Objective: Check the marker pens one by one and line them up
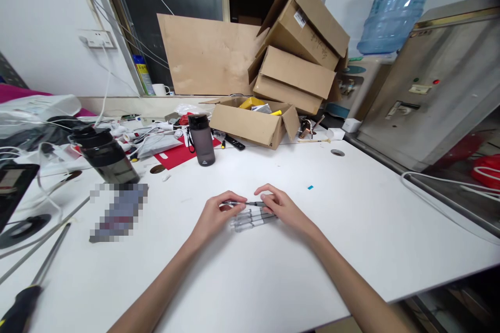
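Both my hands rest on the white table (pixel 351 208) near its middle. Between them I hold one slim pen (pixel 247 203) level above the tabletop: my left hand (pixel 217 216) pinches its left end, my right hand (pixel 280 207) pinches its right end. Just below it, a few more clear-barrelled pens (pixel 250 220) lie side by side on the table, touching my fingers. A tiny blue scrap (pixel 310 187) lies to the right of my right hand.
A grey bottle (pixel 202 139) and a dark lidded bottle (pixel 104 153) stand behind left. An open cardboard box (pixel 253 122) and stacked boxes (pixel 300 57) sit at the back. Cables and a screwdriver (pixel 27 291) crowd the left; a water dispenser (pixel 398 5) stands right.
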Demonstrator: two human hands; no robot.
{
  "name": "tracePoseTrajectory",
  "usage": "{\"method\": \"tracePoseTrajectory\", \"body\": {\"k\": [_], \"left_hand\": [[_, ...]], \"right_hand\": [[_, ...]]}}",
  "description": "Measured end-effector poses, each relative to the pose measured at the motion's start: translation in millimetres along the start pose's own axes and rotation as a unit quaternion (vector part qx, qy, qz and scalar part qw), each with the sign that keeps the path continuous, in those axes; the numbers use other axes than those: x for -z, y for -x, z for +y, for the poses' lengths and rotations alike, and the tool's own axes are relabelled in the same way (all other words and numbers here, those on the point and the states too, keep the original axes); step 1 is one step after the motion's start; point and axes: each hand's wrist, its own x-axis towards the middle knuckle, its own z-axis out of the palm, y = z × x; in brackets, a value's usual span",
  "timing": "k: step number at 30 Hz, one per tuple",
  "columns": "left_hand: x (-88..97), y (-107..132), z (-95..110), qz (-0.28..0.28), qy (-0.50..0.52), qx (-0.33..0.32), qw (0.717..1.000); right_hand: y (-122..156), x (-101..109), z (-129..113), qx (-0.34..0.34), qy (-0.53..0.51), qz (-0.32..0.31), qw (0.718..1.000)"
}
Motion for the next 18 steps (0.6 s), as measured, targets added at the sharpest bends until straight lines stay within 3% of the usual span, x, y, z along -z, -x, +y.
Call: {"method": "tracePoseTrajectory", "body": {"k": [5,9,11,15,18], "left_hand": [[-0.4,4.7,6.9,0.018,-0.081,-0.106,0.991],[1.4,8.9,13.5,0.012,-0.116,-0.189,0.975],[1.9,10.3,16.5,0.014,-0.099,-0.179,0.979],[1.3,8.6,17.5,0.035,0.006,-0.078,0.996],[-1.0,4.9,13.8,0.034,0.098,-0.035,0.994]], "right_hand": [[-1.2,4.1,2.6,-0.031,-0.052,-0.007,0.998],[-1.3,9.3,4.0,-0.048,-0.065,-0.055,0.995],[-0.4,11.9,2.2,-0.058,-0.067,-0.080,0.993],[1.8,11.1,-5.1,-0.045,-0.067,-0.106,0.991],[1.9,5.2,-7.3,-0.035,-0.085,-0.159,0.983]]}}
